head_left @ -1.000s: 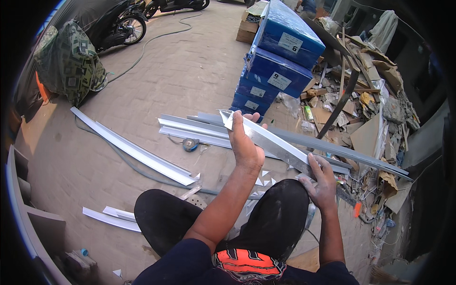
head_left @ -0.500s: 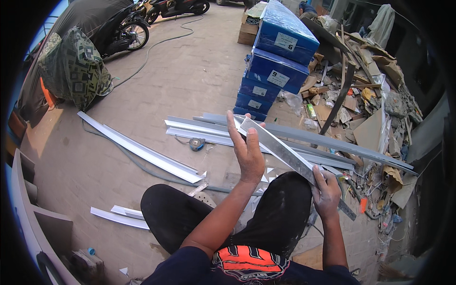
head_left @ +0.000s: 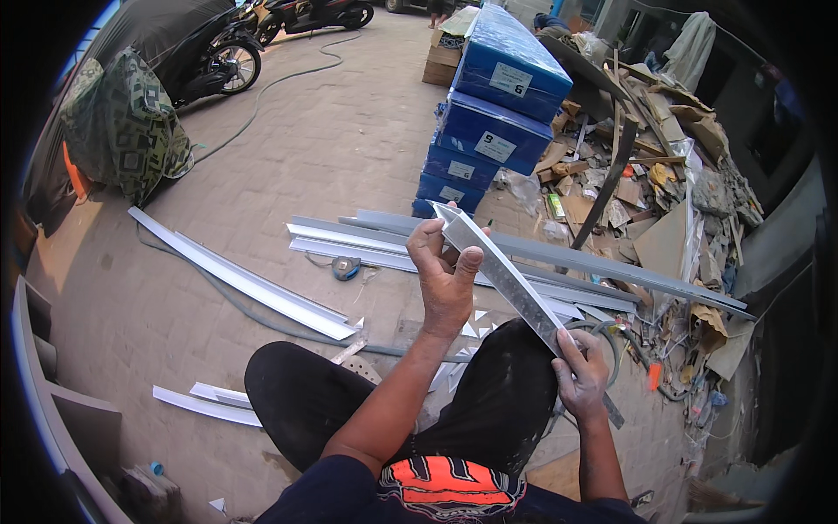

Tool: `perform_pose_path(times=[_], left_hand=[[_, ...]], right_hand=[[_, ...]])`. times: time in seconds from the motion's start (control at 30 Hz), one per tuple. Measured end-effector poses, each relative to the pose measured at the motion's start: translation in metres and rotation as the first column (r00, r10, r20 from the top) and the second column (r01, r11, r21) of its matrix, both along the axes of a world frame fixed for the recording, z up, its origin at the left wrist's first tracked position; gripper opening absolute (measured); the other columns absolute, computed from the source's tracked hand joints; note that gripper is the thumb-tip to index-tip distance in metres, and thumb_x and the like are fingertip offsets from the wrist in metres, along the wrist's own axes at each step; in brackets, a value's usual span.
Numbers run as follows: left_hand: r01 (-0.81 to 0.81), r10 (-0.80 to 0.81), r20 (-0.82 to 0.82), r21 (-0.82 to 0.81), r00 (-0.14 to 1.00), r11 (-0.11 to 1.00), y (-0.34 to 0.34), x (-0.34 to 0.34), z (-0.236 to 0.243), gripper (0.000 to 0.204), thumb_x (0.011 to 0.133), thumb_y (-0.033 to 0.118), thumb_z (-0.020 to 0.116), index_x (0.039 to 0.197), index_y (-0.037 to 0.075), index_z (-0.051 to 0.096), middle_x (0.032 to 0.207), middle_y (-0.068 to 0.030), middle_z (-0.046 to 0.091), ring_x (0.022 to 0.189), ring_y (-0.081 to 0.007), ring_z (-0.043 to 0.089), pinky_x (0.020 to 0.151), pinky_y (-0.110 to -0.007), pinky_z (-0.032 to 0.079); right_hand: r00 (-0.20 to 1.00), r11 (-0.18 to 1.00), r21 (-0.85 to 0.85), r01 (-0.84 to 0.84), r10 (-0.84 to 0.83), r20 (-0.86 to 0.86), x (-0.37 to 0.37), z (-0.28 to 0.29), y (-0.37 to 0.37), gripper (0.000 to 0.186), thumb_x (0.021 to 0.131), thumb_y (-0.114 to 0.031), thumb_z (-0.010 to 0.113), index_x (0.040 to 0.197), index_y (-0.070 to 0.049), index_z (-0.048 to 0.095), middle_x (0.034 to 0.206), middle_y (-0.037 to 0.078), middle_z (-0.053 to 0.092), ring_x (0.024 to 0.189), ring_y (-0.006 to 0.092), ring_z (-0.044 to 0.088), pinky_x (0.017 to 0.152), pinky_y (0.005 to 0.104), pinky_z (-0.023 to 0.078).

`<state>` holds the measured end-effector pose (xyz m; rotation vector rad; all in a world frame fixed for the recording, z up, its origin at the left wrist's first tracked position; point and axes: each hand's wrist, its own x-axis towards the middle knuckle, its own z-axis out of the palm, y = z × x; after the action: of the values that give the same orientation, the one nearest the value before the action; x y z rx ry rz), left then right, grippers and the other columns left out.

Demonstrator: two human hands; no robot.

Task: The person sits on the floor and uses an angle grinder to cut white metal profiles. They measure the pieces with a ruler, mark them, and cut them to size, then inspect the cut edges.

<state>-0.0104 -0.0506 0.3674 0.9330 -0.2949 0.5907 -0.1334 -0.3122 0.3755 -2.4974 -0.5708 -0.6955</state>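
Note:
A long pale metal profile [head_left: 502, 266] slants in front of my knees, its angled upper end pointing away from me. My left hand [head_left: 448, 284] is closed round that upper end, fingers bent behind it and thumb raised at its near side. Farther down, my right hand [head_left: 580, 371] grips the lower part between thumb and fingers. A flat grey metal strip [head_left: 614, 414] sticks out below the right hand; where it joins or lies against the profile is hidden. Beyond my hands, more white and grey profiles [head_left: 384, 247] lie on the ground, with a blue tape measure [head_left: 346, 268] beside them.
Stacked blue boxes [head_left: 502, 113] stand ahead, beside a rubble heap [head_left: 646, 188] on the right. More white profiles [head_left: 244, 275] lie to the left, along a grey hose [head_left: 305, 333]. White offcuts [head_left: 449, 371] lie between my legs. Motorcycles [head_left: 229, 65] stand far left.
My left hand's fingers have gone from stretched out to bent round the profile's upper end. The profile has turned, showing its angled end. The view has shifted slightly.

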Motion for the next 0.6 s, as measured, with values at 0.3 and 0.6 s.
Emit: perform_pose_path(times=[0.3, 0.6], left_hand=[[0.105, -0.105, -0.003, 0.054, 0.994, 0.993, 0.014, 0.005, -0.009, 0.065, 0.104, 0.037, 0.076, 0.145, 0.017, 0.03, 0.168, -0.0214, 0.04, 0.126, -0.0335, 0.07, 0.103, -0.041, 0.062], [0.071, -0.072, -0.239, -0.012, 0.968, 0.997, 0.022, 0.016, -0.03, 0.04, 0.115, 0.027, 0.057, 0.142, 0.023, 0.028, 0.158, -0.0236, 0.048, 0.125, -0.0388, 0.071, 0.102, -0.05, 0.067]], right_hand=[[0.999, 1.0, 0.011, -0.015, 0.015, -0.042, 0.005, 0.002, -0.002, 0.055, 0.083, -0.004, 0.084, 0.137, -0.012, 0.078, 0.127, 0.016, 0.071, 0.096, 0.0317, 0.074, 0.083, 0.0403, 0.06], [0.985, 0.999, 0.002, 0.038, -0.037, -0.169, 0.007, 0.014, -0.002, 0.051, 0.09, -0.015, 0.085, 0.14, -0.011, 0.074, 0.13, 0.014, 0.073, 0.11, 0.0315, 0.074, 0.094, 0.04, 0.06]])
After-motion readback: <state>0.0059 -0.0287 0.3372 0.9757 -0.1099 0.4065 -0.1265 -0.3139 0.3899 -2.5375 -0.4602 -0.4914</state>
